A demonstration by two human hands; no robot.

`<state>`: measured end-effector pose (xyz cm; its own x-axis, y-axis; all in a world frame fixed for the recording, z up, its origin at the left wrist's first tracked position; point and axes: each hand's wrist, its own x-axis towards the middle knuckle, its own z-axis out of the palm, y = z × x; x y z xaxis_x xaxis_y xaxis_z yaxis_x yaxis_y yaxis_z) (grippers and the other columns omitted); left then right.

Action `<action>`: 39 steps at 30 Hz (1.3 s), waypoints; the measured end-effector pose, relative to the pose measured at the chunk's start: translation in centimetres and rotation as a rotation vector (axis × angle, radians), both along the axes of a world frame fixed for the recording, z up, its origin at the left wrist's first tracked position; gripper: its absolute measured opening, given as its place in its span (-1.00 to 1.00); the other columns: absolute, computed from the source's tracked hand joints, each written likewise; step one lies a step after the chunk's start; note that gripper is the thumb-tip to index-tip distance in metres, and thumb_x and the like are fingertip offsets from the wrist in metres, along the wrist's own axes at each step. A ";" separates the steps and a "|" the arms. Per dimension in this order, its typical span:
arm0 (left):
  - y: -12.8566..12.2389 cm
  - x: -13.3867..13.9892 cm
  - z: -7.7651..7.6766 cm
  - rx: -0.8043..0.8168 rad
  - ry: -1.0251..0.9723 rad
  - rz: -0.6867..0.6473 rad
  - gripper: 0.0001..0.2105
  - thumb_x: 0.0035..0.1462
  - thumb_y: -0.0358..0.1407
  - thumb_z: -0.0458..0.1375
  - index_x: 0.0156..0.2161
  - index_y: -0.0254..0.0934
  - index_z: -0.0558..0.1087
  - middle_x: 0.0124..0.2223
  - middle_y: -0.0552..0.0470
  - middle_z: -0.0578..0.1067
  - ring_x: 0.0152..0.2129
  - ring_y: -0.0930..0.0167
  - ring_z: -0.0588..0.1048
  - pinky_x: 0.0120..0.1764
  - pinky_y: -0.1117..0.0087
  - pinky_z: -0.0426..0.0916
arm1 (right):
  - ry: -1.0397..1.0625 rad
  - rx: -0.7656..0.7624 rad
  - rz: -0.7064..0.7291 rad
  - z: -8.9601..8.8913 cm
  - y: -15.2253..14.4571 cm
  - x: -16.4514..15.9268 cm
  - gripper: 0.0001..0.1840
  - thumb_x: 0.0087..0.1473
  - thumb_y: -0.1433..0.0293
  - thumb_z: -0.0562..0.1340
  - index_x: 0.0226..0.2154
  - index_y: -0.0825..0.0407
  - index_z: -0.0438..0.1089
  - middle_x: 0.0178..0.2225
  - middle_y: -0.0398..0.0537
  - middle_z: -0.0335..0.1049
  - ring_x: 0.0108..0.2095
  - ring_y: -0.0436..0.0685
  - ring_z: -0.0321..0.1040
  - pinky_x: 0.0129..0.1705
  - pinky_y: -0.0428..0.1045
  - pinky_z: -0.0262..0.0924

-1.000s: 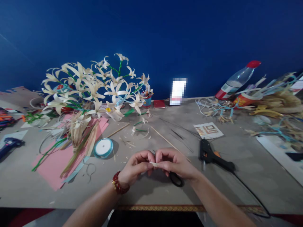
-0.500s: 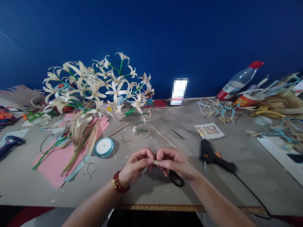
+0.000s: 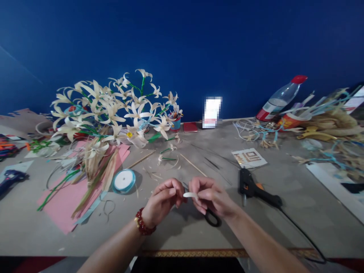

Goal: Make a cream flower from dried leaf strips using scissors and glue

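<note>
A short cream petal [image 3: 190, 195], curved and pale like a strip of husk, is pinched between the thumb and fingers of my right hand [image 3: 212, 197]. Its free end points left, toward my left hand [image 3: 166, 195]. The left fingers are curled in, with the thumb lying against the index finger, and I see nothing in them. A red bead bracelet [image 3: 144, 222] circles that wrist. Under my right hand is a pair of scissors [image 3: 212, 218], with one black handle loop showing; whether that hand also holds them I cannot tell.
White handmade flowers [image 3: 139, 108] stand at the back left. Pink paper [image 3: 57, 208] with dried husks and a ribbon spool [image 3: 124, 180] lie left. A black glue gun [image 3: 258, 191] with its cable lies right. Behind it stand a tilted bottle [image 3: 280, 98] and a bright phone [image 3: 212, 112].
My left thumb and fingers have let go of the petal and drawn slightly left. The right hand keeps it, and more of its length now shows. The view has shifted slightly.
</note>
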<state>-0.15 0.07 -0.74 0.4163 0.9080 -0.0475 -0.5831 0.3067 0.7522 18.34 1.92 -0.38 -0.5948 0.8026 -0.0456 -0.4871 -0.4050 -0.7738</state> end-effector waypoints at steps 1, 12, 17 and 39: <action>0.0 -0.1 0.0 -0.004 0.026 -0.006 -0.72 0.07 -0.13 0.29 -0.35 -0.37 0.48 -0.48 0.04 0.41 -0.54 0.46 0.34 -0.40 0.44 0.25 | -0.059 0.031 0.018 0.0 -0.1 0.0 -0.94 -0.08 0.48 0.26 -0.52 0.08 0.36 -0.64 -0.27 0.28 -0.72 -0.13 0.12 -0.69 -0.21 0.09; -0.5 -0.1 -0.4 0.050 0.077 -0.046 -0.74 0.09 -0.18 0.33 -0.42 -0.32 0.41 -0.57 0.13 0.34 -0.57 0.50 0.30 -0.41 0.47 0.19 | 0.139 -0.016 -0.028 -0.3 0.6 0.1 -0.83 -0.04 0.40 0.25 -0.57 0.04 0.27 -0.66 -0.32 0.15 -0.76 -0.17 -0.13 -0.75 -0.24 0.00; -0.5 -0.1 -0.3 0.058 0.144 -0.002 -0.71 0.05 -0.13 0.35 -0.43 -0.31 0.42 -0.54 0.09 0.38 -0.54 0.46 0.34 -0.40 0.44 0.22 | 0.011 0.041 -0.095 0.0 0.7 0.1 -0.87 -0.02 0.35 0.26 -0.49 0.07 0.37 -0.61 -0.26 0.22 -0.71 -0.13 0.04 -0.72 -0.23 0.09; 2.0 -1.6 -1.6 0.429 0.841 0.531 -0.83 0.17 -0.18 0.24 -0.33 -0.25 0.53 -0.35 0.03 0.48 -0.41 0.40 0.41 -0.29 0.41 0.31 | -0.044 0.196 -0.447 -0.4 1.0 0.3 -0.87 -0.05 0.50 0.20 -0.58 0.04 0.31 -0.54 -0.19 0.25 -0.62 -0.06 0.16 -0.60 -0.14 0.12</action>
<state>-1.75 2.11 -2.33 -0.0522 0.9717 0.2304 0.1887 -0.2169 0.9578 18.64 2.92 -0.82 -0.1910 0.9749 0.1144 -0.5452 -0.0085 -0.8383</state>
